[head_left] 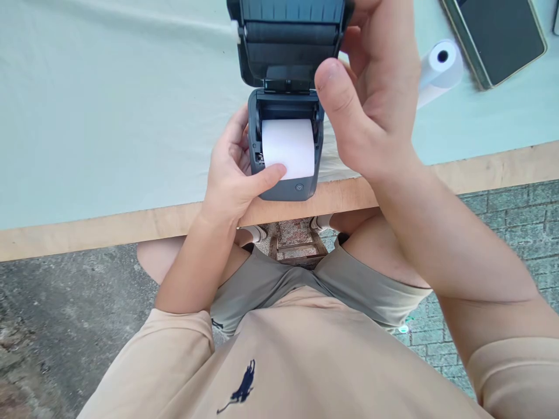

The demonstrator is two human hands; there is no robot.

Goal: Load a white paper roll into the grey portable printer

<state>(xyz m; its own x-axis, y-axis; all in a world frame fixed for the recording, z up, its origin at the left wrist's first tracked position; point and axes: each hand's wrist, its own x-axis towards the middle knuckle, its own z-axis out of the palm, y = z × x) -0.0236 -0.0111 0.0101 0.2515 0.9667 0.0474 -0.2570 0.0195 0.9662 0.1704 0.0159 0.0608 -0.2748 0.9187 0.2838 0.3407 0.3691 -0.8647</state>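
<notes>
A small dark grey label printer stands near the table's front edge with its lid swung up and back. Inside the bay lies a white paper roll, its loose end drawn over the front lip. My left hand is closed around the printer's left side, its thumb pressing on the paper's front end. At the lid's upper right edge is my right hand, fingers curled behind the lid and partly hidden, thumb standing apart from it.
To the right on the pale table cover lies another white paper roll. Beyond it is a dark-screened phone in a case. The bare wooden table edge runs just in front of the printer, above my lap.
</notes>
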